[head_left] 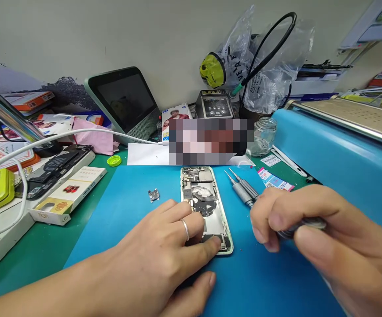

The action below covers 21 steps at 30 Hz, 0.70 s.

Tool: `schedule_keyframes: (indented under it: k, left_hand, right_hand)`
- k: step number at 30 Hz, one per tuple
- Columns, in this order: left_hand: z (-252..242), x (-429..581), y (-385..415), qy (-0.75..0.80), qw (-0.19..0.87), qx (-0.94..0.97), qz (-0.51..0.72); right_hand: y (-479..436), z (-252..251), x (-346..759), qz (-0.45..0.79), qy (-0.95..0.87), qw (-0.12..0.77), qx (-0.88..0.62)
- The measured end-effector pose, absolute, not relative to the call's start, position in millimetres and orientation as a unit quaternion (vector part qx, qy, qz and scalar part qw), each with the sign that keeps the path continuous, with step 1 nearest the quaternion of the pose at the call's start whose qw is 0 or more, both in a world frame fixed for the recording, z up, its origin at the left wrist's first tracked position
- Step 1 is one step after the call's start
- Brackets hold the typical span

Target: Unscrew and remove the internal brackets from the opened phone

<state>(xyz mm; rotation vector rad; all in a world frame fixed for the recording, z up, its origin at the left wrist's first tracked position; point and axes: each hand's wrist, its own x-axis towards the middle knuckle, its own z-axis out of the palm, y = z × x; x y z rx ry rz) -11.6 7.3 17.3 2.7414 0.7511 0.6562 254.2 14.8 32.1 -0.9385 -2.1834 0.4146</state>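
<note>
An opened phone housing (209,222) with a pale green frame and exposed inner parts lies on the blue mat (112,220). My left hand (174,246) is over its lower left side, the index fingertip resting on the bottom part and the thumb apart below. A ring is on one finger. To the right, my right hand (323,233) is raised above the mat, closed on a dark grey metal tool (303,226) mostly hidden by the fingers. Two screwdrivers (244,191) with knurled silver handles lie just beyond that hand. A small metal phone part (153,195) sits left of the phone.
At left, a white box (62,176) holds dark phone parts, beside a small carton (70,193) and white cable (78,132). Behind stand a display device (125,101), a soldering station (215,105) and a glass jar (264,136). A blue-sided machine (336,163) stands right.
</note>
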Motion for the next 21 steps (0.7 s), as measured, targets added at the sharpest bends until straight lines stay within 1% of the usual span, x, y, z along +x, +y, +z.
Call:
schedule_keyframes:
  k: [2, 4, 7, 12, 15, 21]
  left_hand:
    - [15.9, -12.3, 7.6, 0.261, 0.112, 0.933, 0.220]
    - [14.0, -13.2, 8.2, 0.260, 0.118, 0.933, 0.221]
    - [12.5, -13.3, 9.4, 0.251, 0.129, 0.932, 0.226]
    - [14.4, -12.3, 9.6, 0.258, 0.130, 0.929, 0.232]
    - [13.7, -13.9, 8.7, 0.257, 0.134, 0.930, 0.228]
    - [11.0, -15.0, 9.0, 0.256, 0.138, 0.929, 0.230]
  right_hand:
    - [18.7, 32.5, 259.0, 0.151, -0.859, 0.358, -0.332]
    - [25.0, 33.9, 266.6, 0.135, -0.881, 0.334, -0.305]
    - [33.8, 37.5, 276.9, 0.096, -0.898, 0.292, -0.315]
    - [38.2, 45.1, 279.4, 0.071, -0.907, 0.253, -0.330]
    - [37.0, 46.2, 277.2, 0.076, -0.904, 0.259, -0.331]
    - [32.9, 37.9, 276.3, 0.115, -0.882, 0.305, -0.340]
